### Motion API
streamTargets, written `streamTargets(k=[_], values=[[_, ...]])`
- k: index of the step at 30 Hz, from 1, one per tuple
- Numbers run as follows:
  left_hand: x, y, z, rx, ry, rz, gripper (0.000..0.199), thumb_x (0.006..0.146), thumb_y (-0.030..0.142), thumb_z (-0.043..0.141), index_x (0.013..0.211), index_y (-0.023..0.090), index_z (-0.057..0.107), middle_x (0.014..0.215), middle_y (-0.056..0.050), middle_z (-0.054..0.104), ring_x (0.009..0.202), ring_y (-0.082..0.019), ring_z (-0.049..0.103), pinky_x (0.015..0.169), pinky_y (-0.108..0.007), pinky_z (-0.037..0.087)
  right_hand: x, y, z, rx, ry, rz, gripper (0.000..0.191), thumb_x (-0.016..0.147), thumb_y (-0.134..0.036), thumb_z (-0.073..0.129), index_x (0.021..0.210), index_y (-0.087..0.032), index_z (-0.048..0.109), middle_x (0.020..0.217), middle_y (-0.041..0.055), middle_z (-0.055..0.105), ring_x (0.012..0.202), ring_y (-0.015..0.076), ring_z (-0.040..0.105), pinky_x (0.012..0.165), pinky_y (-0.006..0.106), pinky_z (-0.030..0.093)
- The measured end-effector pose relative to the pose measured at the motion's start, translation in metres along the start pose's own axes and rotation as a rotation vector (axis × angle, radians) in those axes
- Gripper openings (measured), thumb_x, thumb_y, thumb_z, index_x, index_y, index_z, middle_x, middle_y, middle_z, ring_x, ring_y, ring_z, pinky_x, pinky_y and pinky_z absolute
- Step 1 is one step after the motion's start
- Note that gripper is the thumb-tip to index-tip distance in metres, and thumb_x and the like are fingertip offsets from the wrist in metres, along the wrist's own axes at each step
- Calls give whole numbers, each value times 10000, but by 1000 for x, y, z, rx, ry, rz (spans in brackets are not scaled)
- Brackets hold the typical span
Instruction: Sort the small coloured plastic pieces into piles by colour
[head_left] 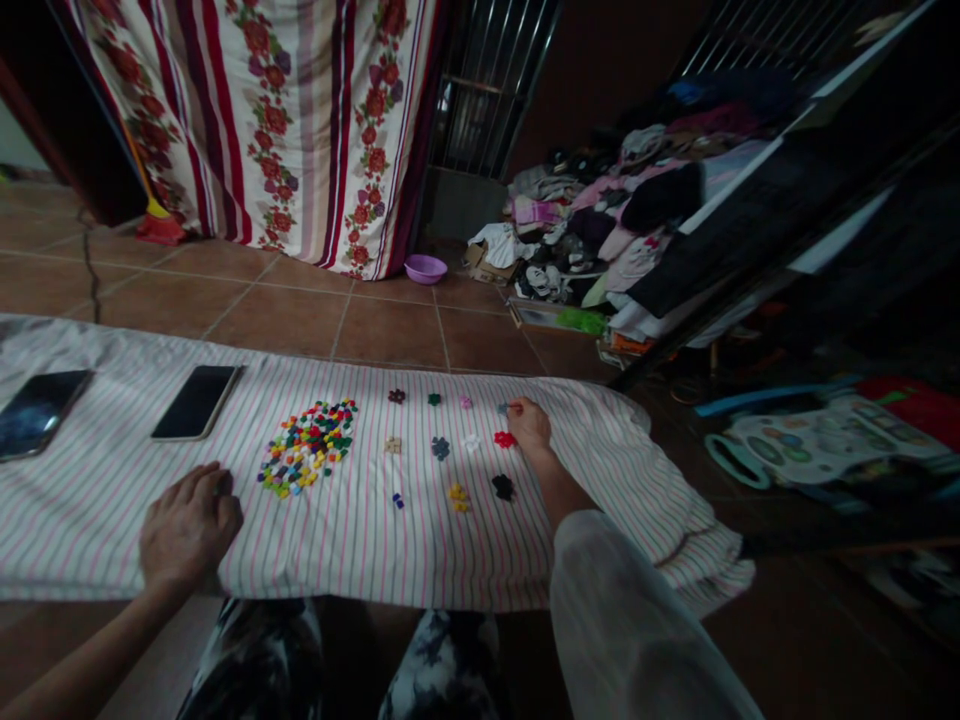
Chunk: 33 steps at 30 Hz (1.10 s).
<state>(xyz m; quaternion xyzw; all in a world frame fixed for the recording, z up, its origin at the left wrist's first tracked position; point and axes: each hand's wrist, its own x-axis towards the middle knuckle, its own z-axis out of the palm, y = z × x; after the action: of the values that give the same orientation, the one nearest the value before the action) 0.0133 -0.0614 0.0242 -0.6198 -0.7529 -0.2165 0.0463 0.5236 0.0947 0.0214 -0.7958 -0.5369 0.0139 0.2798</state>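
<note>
My right hand (529,424) reaches over the far right of the striped cloth. Its thumb and finger are pinched at a small group of grey-blue pieces (502,408); any piece between the fingertips is too small to make out. Red pieces (504,439) lie just below that hand, and black pieces (503,487) sit closer to me. My left hand (191,518) rests on the cloth at the left, fingers curled in, with nothing visible in it. To its right spreads a mixed pile of small coloured pieces (311,445).
Small single-colour groups stand in rows, among them yellow pieces (458,497), beige pieces (394,445) and white pieces (471,443). Two phones lie at the left, one a dark phone (196,402). Beyond the cloth are a purple basin (425,268) and heaped clothes (600,200).
</note>
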Motion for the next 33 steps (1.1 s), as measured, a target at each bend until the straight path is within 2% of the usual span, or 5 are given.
streamTargets(k=[10, 15, 19, 26, 33], values=[[-1, 1, 1, 20, 10, 1, 319, 842, 250, 418, 1052, 151, 637, 1273, -176, 641, 1180, -352, 584, 964, -529, 476, -4, -4, -11, 168, 53, 21, 233, 773, -201, 477, 869, -197, 689, 858, 80, 729, 847, 224, 655, 883, 404, 529], [-1, -3, 6, 65, 18, -1, 349, 858, 259, 401, 1073, 132, 646, 1268, -154, 648, 1165, -320, 592, 963, -478, 470, -19, -34, -17, 326, 23, 5, 271, 763, -262, 488, 917, -182, 696, 908, 96, 731, 840, 220, 653, 874, 381, 512], [-1, -5, 9, 63, 55, 14, 339, 843, 236, 433, 1088, 134, 643, 1251, -153, 656, 1157, -302, 596, 964, -455, 464, -65, -88, -10, 512, -57, -162, 298, 795, -319, 496, 962, -185, 704, 939, 96, 725, 838, 212, 655, 842, 368, 517], [-1, -6, 12, 37, 96, 32, 304, 808, 200, 478, 1054, 141, 647, 1225, -152, 668, 1154, -307, 593, 955, -457, 462, -191, -191, 23, 608, -399, -535, 258, 872, -256, 509, 1005, -231, 728, 951, 57, 673, 839, 167, 631, 770, 283, 526], [-2, -9, 17, 19, 146, 57, 296, 815, 184, 478, 1053, 134, 646, 1213, -146, 677, 1181, -291, 585, 998, -435, 442, -245, -226, 44, 433, -530, -645, 279, 892, -141, 511, 1012, -222, 749, 990, 62, 667, 928, 168, 649, 865, 272, 514]])
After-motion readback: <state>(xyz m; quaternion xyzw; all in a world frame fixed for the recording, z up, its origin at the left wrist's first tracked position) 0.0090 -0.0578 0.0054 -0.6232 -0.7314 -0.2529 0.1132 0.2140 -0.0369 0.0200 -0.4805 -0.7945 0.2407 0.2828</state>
